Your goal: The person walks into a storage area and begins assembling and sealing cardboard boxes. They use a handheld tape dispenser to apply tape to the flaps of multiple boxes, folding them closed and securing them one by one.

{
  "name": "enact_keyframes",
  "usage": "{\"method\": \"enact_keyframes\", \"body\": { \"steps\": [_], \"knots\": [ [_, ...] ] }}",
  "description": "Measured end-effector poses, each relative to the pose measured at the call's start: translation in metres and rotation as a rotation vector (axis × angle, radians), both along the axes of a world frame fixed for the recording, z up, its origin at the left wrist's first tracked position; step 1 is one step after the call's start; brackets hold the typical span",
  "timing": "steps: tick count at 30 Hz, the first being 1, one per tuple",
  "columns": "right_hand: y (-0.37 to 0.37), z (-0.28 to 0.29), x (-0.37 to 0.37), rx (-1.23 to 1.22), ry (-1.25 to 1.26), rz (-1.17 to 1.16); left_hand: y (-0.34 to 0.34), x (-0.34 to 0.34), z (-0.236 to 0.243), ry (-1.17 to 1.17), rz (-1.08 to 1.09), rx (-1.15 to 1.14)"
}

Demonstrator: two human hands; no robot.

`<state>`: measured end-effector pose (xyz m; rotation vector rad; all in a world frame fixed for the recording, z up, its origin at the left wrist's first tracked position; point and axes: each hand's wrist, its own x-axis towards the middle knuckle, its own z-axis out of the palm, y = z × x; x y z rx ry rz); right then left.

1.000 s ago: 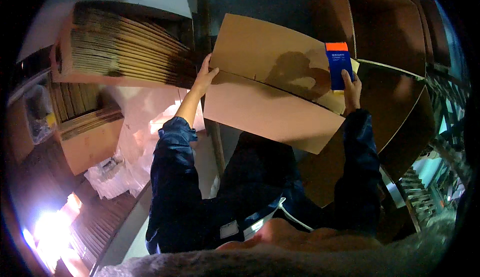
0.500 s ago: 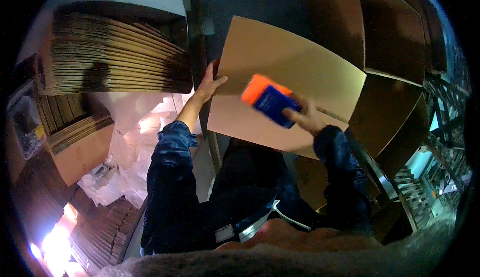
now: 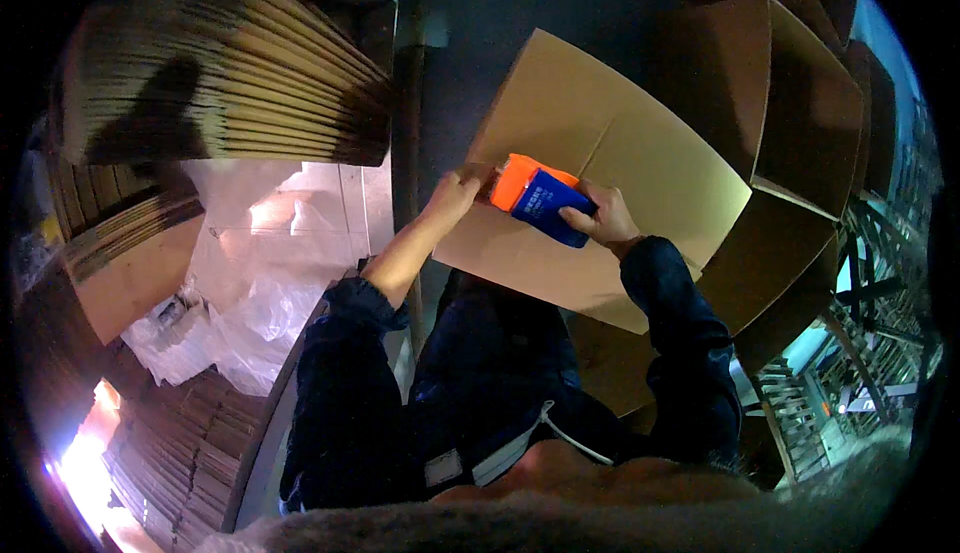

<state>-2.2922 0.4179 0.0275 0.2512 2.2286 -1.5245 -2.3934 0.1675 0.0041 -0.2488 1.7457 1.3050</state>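
A brown cardboard box [image 3: 650,168] lies in front of me with its closed flaps facing up and a seam between them. Over it, my right hand [image 3: 612,215] grips a hand-held tape dispenser [image 3: 552,215] with a blue body and an orange front end. My left hand [image 3: 462,191] is at the box's left edge, close to the orange end. Its fingers are pinched together, and what lies between them is too small to make out.
Stacked flat cardboard [image 3: 290,83] stands at the upper left. Below it are more cartons [image 3: 140,278] and crumpled clear plastic [image 3: 250,323]. Open cardboard boxes [image 3: 810,103] rise on the right, beside a metal rack-like structure [image 3: 880,353]. A bright light shines at the lower left.
My left hand has left its spread hold on the box edge and come right to the dispenser's orange end, fingers now pinched. The dispenser has shifted slightly down; the box appears turned and further right.
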Motion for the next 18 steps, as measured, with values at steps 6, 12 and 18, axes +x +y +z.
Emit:
{"method": "enact_keyframes", "body": {
  "steps": [6,12,18],
  "knots": [
    [0.002,0.006,-0.005,0.007,-0.030,0.038,0.009,-0.013,-0.010,-0.550,0.302,0.262],
    [-0.006,0.025,-0.018,0.058,-0.119,0.050,0.007,-0.014,-0.018,-0.394,0.304,0.208],
    [-0.003,0.046,-0.031,0.176,-0.356,0.050,-0.097,-0.094,-0.060,-0.012,0.387,0.008]
  ]
}}
